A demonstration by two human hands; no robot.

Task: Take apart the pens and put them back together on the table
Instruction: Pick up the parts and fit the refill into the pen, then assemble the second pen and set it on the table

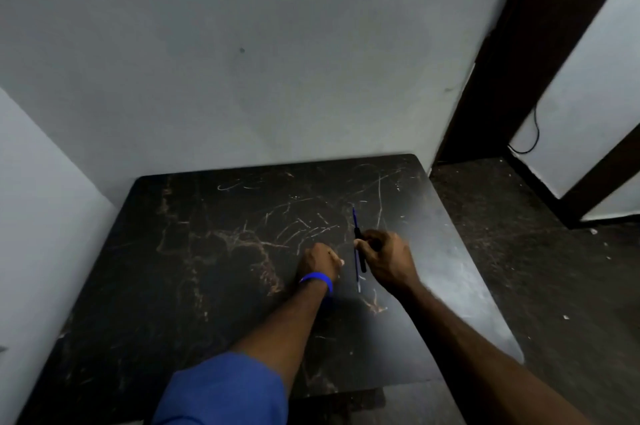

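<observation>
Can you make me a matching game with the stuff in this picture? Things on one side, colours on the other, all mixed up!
Things:
1. wristband
2. table
3. wall

Colours:
A. pale grey
B. bright blue
C. black with light scratches

Pairs: 1-B, 2-C, 3-A. The wristband is on the left hand; the right hand holds a pen.

A slim pen (358, 248), black in its lower barrel and blue toward its far tip, stands nearly upright and slightly tilted above the desk (207, 269). A thin blue refill (357, 272) runs alongside it, silvery at the near end.
</observation>
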